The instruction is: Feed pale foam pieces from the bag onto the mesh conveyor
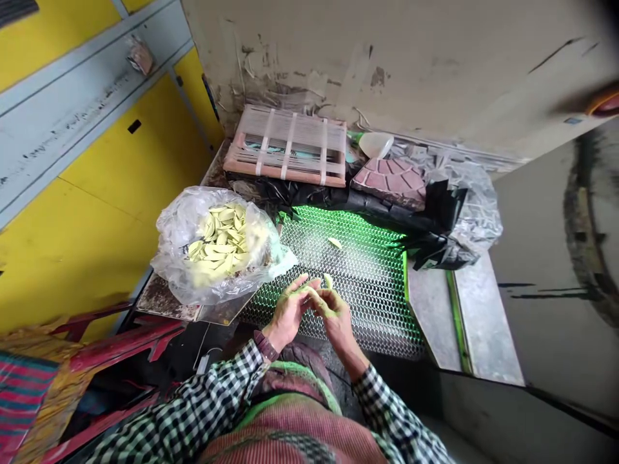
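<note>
My left hand and my right hand meet over the near part of a metal mesh conveyor belt. The fingers of both are bent and pressed together at the tips. What they pinch is too small and too covered to make out. Just beyond the right fingertips a pale yellow-green crescent-shaped piece shows at the belt. Farther up the mesh lies another crescent piece. To the left, an open clear plastic bag holds a heap of similar crescent pieces.
Green light glows at the belt's far end. Behind it stand a wrapped wooden frame, a pinkish patterned block and black plastic sheeting. A metal ledge borders the right side. Yellow panels rise at left, beside a red frame.
</note>
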The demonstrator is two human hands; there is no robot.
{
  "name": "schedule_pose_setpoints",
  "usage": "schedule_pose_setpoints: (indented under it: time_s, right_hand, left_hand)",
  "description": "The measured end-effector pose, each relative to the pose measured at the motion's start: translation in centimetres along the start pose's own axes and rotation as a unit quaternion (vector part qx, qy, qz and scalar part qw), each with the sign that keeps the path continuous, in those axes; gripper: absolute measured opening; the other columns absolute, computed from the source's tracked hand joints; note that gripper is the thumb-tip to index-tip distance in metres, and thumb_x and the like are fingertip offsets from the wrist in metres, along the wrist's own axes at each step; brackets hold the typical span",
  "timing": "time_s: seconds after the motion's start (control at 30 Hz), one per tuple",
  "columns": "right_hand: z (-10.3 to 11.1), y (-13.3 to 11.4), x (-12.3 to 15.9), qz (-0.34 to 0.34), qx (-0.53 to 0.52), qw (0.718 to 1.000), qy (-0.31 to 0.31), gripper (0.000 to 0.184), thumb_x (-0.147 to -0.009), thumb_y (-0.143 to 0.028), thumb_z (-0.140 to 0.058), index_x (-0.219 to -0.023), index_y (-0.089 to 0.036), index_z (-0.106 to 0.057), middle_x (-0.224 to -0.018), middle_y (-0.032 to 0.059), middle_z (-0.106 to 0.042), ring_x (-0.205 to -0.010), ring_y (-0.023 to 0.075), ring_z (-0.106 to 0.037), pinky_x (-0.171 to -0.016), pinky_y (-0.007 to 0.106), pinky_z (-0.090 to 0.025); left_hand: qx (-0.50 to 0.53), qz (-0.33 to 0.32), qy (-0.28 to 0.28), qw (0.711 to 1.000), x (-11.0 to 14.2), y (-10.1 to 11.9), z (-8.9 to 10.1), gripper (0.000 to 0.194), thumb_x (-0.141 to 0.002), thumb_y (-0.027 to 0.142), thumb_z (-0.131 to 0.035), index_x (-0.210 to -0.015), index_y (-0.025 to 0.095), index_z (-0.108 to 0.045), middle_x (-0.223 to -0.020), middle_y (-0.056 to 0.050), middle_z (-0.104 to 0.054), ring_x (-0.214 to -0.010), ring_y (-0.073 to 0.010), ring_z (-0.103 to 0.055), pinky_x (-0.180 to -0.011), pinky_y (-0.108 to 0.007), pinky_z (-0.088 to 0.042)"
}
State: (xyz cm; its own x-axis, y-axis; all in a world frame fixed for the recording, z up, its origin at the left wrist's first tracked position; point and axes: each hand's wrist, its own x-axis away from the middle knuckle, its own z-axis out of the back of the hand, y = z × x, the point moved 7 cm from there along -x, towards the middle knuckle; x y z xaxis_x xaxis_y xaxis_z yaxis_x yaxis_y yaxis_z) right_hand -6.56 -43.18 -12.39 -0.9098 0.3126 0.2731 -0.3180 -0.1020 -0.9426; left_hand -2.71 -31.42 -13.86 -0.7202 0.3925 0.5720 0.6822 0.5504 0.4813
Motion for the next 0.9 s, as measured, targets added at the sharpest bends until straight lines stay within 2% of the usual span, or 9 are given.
schedule_pose_setpoints:
  time_s: [0.1, 0.17, 0.33, 0.47, 0.6, 0.67, 0.73, 0.83, 0.9]
  right_hand:
    - [1.0, 1.1, -0.1, -0.010, 0.125, 0.992, 0.030, 0.043, -0.097, -0.061, -0.052, -0.095, -0.021, -0.067, -0.085, 0.0053, -0.069, -0.072, 0.0203, -0.060, -0.062, 0.031, -0.044]
    - [2.4, 1.6, -0.8, 0.004, 0.262, 0.963, 0.057, 0.040, -0.099, -0.055, -0.047, -0.093, -0.022, -0.068, -0.084, 0.0053, -0.069, -0.070, 0.0194, -0.057, -0.061, 0.030, -0.037]
    - [5.4, 1.4, -3.1, 0.009, 0.367, 0.925, 0.098, 0.044, -0.100, -0.052, -0.040, -0.104, -0.020, -0.069, -0.062, 0.0001, -0.055, -0.052, 0.0154, -0.038, -0.057, 0.030, -0.023]
    - [5.6, -0.8, -4.5, 0.013, 0.379, 0.919, 0.103, 0.048, -0.102, -0.054, -0.035, -0.109, -0.020, -0.068, -0.065, 0.0012, -0.058, -0.055, 0.0170, -0.046, -0.058, 0.029, -0.027]
    - [0.9, -4.7, -5.5, 0.118, 0.348, 0.929, 0.044, 0.041, -0.101, -0.049, -0.041, -0.111, -0.020, -0.068, -0.092, 0.0080, -0.071, -0.080, 0.0231, -0.063, -0.070, 0.034, -0.044]
    - [-2.5, -7.3, -5.9, 0.197, 0.331, 0.922, 0.041, 0.044, -0.102, -0.049, -0.040, -0.115, -0.018, -0.068, -0.108, 0.0134, -0.070, -0.100, 0.0284, -0.065, -0.086, 0.041, -0.048]
    - [-6.0, -9.1, -7.0, 0.215, 0.293, 0.931, 0.025, 0.053, -0.102, -0.056, -0.040, -0.124, -0.015, -0.066, -0.122, 0.0171, -0.068, -0.115, 0.0326, -0.062, -0.097, 0.047, -0.048]
    - [-10.9, -9.6, -9.6, 0.133, 0.229, 0.964, -0.029, 0.070, -0.095, -0.068, -0.047, -0.140, -0.015, -0.057, -0.140, 0.0196, -0.062, -0.127, 0.0371, -0.058, -0.105, 0.054, -0.045]
    - [-13.2, -9.7, -11.4, 0.087, 0.204, 0.975, -0.028, 0.078, -0.085, -0.067, -0.063, -0.143, -0.016, -0.055, -0.144, 0.0197, -0.059, -0.130, 0.0397, -0.056, -0.107, 0.056, -0.043]
  left_hand:
    - [-0.091, 0.023, 0.027, 0.995, 0.3, -0.7, 0.4, 0.057, -0.088, 0.023, -0.070, -0.142, 0.017, -0.053, -0.145, -0.018, -0.061, -0.130, -0.0283, -0.062, -0.109, -0.045, -0.049]
    - [-0.154, 0.031, 0.041, 0.987, 0.7, -0.4, 1.0, 0.057, -0.089, 0.026, -0.070, -0.143, 0.020, -0.054, -0.151, -0.016, -0.057, -0.133, -0.0288, -0.059, -0.109, -0.047, -0.048]
    - [-0.244, 0.042, -0.050, 0.968, 4.4, 2.4, 0.7, 0.044, -0.096, 0.038, -0.063, -0.135, 0.016, -0.061, -0.129, -0.017, -0.072, -0.116, -0.0279, -0.070, -0.105, -0.047, -0.051]
    - [-0.305, -0.016, -0.060, 0.950, 8.4, 8.5, 1.3, 0.044, -0.099, 0.046, -0.061, -0.133, 0.018, -0.064, -0.121, -0.013, -0.076, -0.113, -0.0260, -0.071, -0.104, -0.043, -0.053]
    - [-0.343, -0.189, 0.044, 0.919, 9.5, 18.5, 4.3, 0.043, -0.098, 0.048, -0.062, -0.128, 0.017, -0.066, -0.112, -0.011, -0.078, -0.105, -0.0252, -0.074, -0.100, -0.042, -0.057]
    - [-0.397, -0.275, 0.104, 0.870, 9.0, 22.8, 6.1, 0.041, -0.098, 0.048, -0.061, -0.125, 0.017, -0.066, -0.116, -0.011, -0.077, -0.109, -0.0255, -0.072, -0.103, -0.043, -0.055]
    - [-0.501, -0.316, 0.128, 0.796, 7.6, 25.2, 7.3, 0.036, -0.099, 0.043, -0.059, -0.124, 0.018, -0.067, -0.124, -0.011, -0.074, -0.117, -0.0260, -0.069, -0.109, -0.046, -0.052]
    - [-0.655, -0.336, 0.111, 0.668, 4.8, 25.8, 7.8, 0.038, -0.097, 0.031, -0.061, -0.133, 0.019, -0.062, -0.141, -0.012, -0.065, -0.130, -0.0276, -0.061, -0.116, -0.049, -0.045]
    - [-0.711, -0.333, 0.092, 0.613, 3.0, 25.2, 7.8, 0.050, -0.095, 0.026, -0.063, -0.144, 0.019, -0.054, -0.150, -0.014, -0.057, -0.138, -0.0291, -0.054, -0.119, -0.049, -0.043]
